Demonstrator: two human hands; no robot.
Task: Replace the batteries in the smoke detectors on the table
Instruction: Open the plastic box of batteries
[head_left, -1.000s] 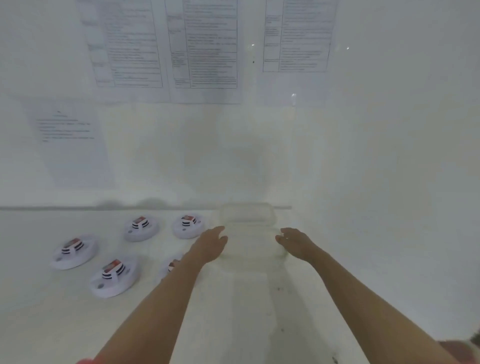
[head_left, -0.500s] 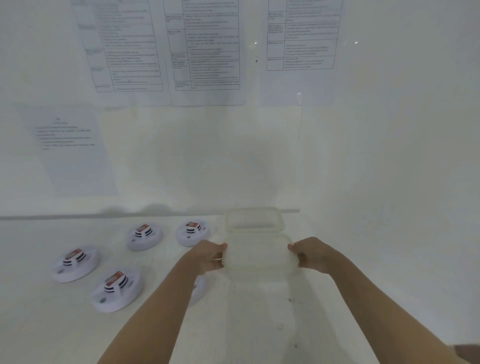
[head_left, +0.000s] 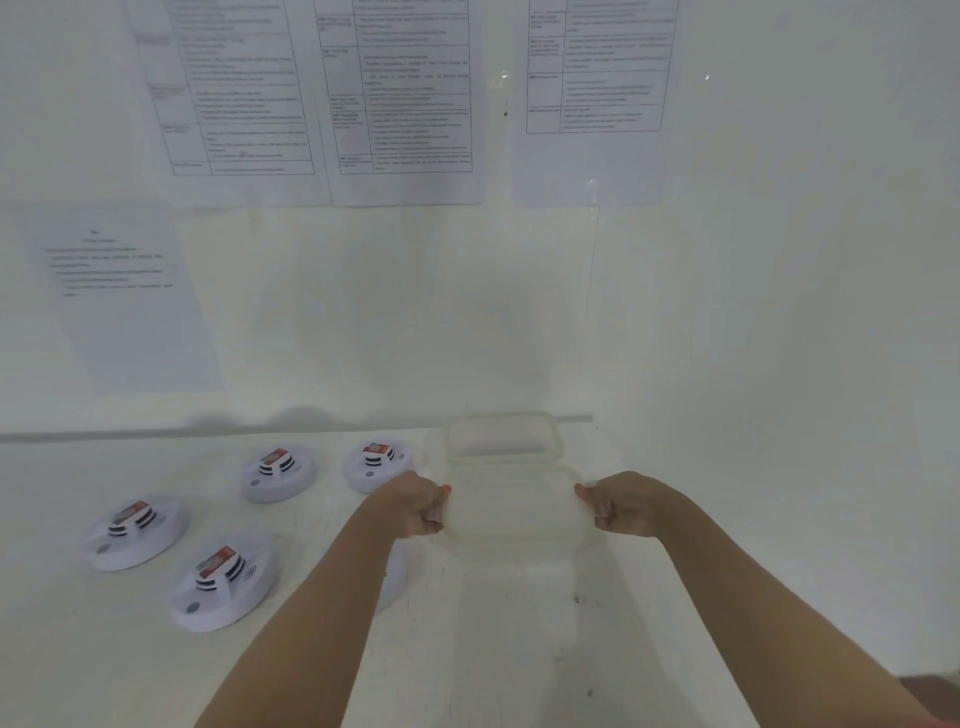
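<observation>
Bright hazy washed-out view, low contrast, soft shadows, wide-angle bending at edges

Two forearms are seen bare up to the left hand (head_left: 415, 506) and right hand (head_left: 626, 504). Fingers are bare too. Well behind the right hand, a dark reddish patch (head_left: 930, 699) is seen at the arm's end, possibly a sleeve edge; too blurred to tell.

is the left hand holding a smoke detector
No, the left hand grips the left end of the clear container.
</observation>
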